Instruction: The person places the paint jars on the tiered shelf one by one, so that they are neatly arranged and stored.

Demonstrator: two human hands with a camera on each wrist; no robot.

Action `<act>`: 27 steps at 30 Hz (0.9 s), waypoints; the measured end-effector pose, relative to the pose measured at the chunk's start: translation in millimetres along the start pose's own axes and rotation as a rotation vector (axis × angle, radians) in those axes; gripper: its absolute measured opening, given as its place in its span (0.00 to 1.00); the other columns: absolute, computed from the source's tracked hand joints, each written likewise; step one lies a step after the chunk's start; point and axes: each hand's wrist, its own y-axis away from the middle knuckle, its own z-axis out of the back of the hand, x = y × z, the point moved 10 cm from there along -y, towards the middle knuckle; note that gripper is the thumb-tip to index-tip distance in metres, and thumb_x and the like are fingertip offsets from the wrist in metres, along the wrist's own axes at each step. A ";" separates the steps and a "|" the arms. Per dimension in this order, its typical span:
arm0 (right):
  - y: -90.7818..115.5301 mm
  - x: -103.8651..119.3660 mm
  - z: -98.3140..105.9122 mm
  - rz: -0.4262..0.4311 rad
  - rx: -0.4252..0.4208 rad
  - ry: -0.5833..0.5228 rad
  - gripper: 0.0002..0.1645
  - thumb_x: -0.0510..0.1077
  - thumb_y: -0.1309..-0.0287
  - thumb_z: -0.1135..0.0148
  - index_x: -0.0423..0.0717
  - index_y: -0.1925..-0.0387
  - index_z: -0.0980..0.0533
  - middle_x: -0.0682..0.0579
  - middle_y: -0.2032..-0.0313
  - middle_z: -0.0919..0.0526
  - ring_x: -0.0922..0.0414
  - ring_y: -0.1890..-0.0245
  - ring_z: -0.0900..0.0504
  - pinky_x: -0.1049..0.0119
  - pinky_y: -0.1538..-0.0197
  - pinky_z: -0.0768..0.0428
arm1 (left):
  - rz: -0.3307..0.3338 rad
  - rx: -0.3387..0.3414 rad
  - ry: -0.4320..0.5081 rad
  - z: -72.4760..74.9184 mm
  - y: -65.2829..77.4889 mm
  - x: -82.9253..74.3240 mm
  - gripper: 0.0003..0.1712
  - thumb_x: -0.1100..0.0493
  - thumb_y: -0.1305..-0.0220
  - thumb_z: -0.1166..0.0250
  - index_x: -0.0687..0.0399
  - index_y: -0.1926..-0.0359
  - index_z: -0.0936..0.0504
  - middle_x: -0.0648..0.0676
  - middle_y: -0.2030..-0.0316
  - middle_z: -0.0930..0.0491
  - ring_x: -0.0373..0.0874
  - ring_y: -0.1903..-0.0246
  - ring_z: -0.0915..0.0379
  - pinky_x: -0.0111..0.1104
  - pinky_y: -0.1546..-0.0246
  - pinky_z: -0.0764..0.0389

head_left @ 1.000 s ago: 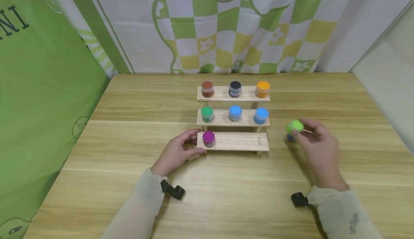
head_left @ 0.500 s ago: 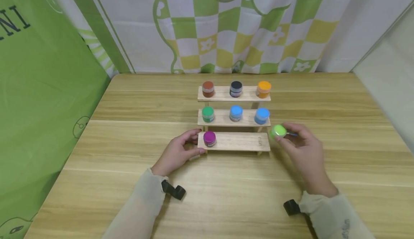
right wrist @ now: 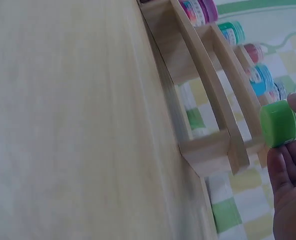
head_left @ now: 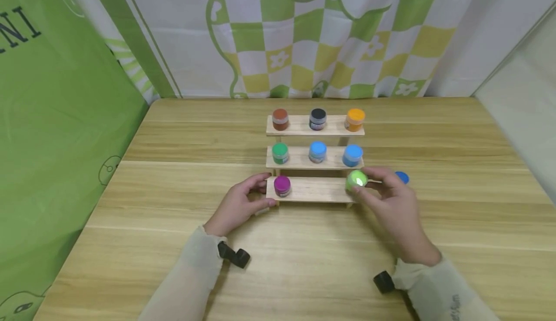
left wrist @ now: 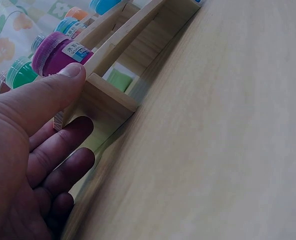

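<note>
My right hand [head_left: 391,210] pinches a light green paint jar [head_left: 356,180] between thumb and fingers, over the right end of the bottom step of a three-step wooden rack [head_left: 319,190]. In the right wrist view, the green jar [right wrist: 280,123] appears beyond the step's end. At the rack's left end, my left hand [head_left: 239,205] grips the bottom step, thumb at its front edge beside a purple paint jar [head_left: 282,186]. Seen from the left wrist, that thumb lies close to the purple jar [left wrist: 62,55], with the other fingers curled below the step.
Green [head_left: 280,153] and two light blue jars [head_left: 317,151] stand on the middle step. Brown [head_left: 280,119], black [head_left: 317,119] and orange jars [head_left: 354,119] line the top one. A dark blue jar [head_left: 402,177] sits on the table behind my right hand. A patterned curtain [head_left: 339,36] hangs behind.
My right hand has carried the light green jar leftward from the table's right side to over the bottom step, uncovering the dark blue jar. The left hand has stayed in place.
</note>
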 end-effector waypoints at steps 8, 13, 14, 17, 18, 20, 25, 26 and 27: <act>-3.1 8.5 -20.3 0.055 0.049 -0.026 0.23 0.22 0.51 0.29 0.29 0.51 0.22 0.38 0.51 0.20 0.62 0.53 0.19 0.72 0.49 0.20 | 0.006 0.000 0.001 0.3 1.1 0.0 0.39 0.50 0.44 0.23 0.46 0.32 0.26 0.49 0.50 0.19 0.45 0.48 0.26 0.45 0.39 0.28; -5.0 9.0 -33.1 0.044 0.095 -0.023 0.23 0.23 0.50 0.28 0.31 0.50 0.21 0.41 0.51 0.19 0.64 0.53 0.19 0.71 0.49 0.19 | 0.011 0.002 -0.004 -0.2 0.5 0.5 0.39 0.50 0.44 0.23 0.46 0.32 0.26 0.49 0.50 0.19 0.44 0.48 0.26 0.44 0.38 0.29; -5.8 9.3 -35.5 0.041 0.104 -0.020 0.23 0.23 0.50 0.28 0.32 0.50 0.21 0.41 0.51 0.19 0.64 0.53 0.19 0.71 0.49 0.19 | 0.011 0.003 -0.003 -0.3 0.4 0.7 0.39 0.50 0.44 0.23 0.47 0.32 0.26 0.49 0.50 0.19 0.44 0.48 0.26 0.44 0.38 0.29; -7.6 10.7 -42.0 0.018 0.125 0.029 0.23 0.26 0.49 0.27 0.34 0.50 0.20 0.43 0.51 0.18 0.63 0.53 0.19 0.72 0.49 0.20 | 0.011 0.005 -0.001 -0.5 0.5 1.5 0.39 0.50 0.44 0.23 0.47 0.32 0.26 0.49 0.50 0.19 0.45 0.48 0.26 0.44 0.38 0.28; -8.1 10.8 -44.2 0.011 0.134 0.046 0.23 0.27 0.49 0.27 0.35 0.50 0.20 0.43 0.51 0.18 0.61 0.53 0.19 0.72 0.49 0.20 | 0.011 0.006 0.000 -0.5 0.5 1.9 0.39 0.50 0.44 0.23 0.46 0.32 0.26 0.49 0.50 0.19 0.44 0.48 0.26 0.44 0.38 0.28; -9.1 10.5 -49.0 -0.004 0.153 0.077 0.23 0.29 0.48 0.26 0.36 0.49 0.20 0.43 0.51 0.18 0.58 0.52 0.18 0.72 0.50 0.19 | 0.010 0.006 0.001 -0.5 0.5 2.1 0.39 0.50 0.44 0.23 0.47 0.32 0.26 0.49 0.50 0.19 0.44 0.48 0.26 0.44 0.38 0.28; -11.7 8.4 -59.7 -0.020 0.198 0.135 0.23 0.30 0.47 0.26 0.38 0.49 0.20 0.44 0.50 0.18 0.50 0.52 0.17 0.69 0.50 0.18 | -0.001 0.004 -0.003 -0.2 0.5 1.1 0.39 0.51 0.44 0.23 0.47 0.32 0.26 0.49 0.50 0.19 0.44 0.48 0.25 0.44 0.39 0.28; -12.1 8.2 -61.3 -0.019 0.204 0.144 0.23 0.30 0.48 0.26 0.38 0.49 0.20 0.43 0.50 0.18 0.50 0.51 0.17 0.69 0.50 0.18 | -0.004 0.003 -0.004 0.0 0.5 0.8 0.39 0.51 0.44 0.23 0.47 0.32 0.26 0.49 0.50 0.19 0.44 0.48 0.25 0.44 0.38 0.28; -12.4 8.0 -62.7 -0.017 0.209 0.151 0.23 0.30 0.48 0.26 0.38 0.49 0.20 0.44 0.50 0.18 0.50 0.51 0.17 0.68 0.50 0.18 | -0.006 0.003 -0.004 0.1 0.5 0.5 0.39 0.51 0.44 0.23 0.47 0.32 0.26 0.50 0.50 0.19 0.44 0.48 0.25 0.44 0.38 0.28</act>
